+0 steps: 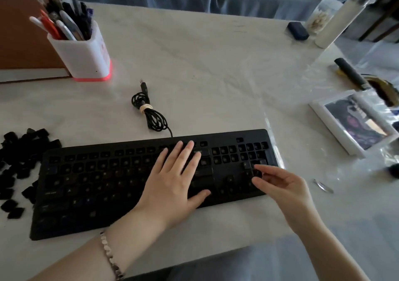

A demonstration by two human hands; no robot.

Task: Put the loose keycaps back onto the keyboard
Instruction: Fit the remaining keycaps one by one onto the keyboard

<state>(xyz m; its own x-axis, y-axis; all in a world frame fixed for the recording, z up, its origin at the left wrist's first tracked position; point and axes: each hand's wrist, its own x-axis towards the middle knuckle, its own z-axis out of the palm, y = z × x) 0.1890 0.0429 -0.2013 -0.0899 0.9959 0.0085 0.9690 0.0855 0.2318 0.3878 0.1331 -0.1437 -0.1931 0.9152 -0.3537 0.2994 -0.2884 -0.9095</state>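
Observation:
A black keyboard (97, 185) lies across the white table, many of its key sockets bare. A heap of loose black keycaps (19, 164) sits on the table just left of it. My left hand (174, 181) rests flat on the keyboard's middle-right, fingers spread, holding nothing. My right hand (280, 183) hovers at the number pad's lower part, thumb and fingertips pinched around a small black keycap (257, 173) that touches the pad. The keys under my left palm are hidden.
The keyboard's coiled cable (149, 112) lies behind it. A white pen holder (84, 51) stands at the back left beside a brown board. A framed photo (354, 123), a black tool, a small metal piece (323, 186) and jars occupy the right side.

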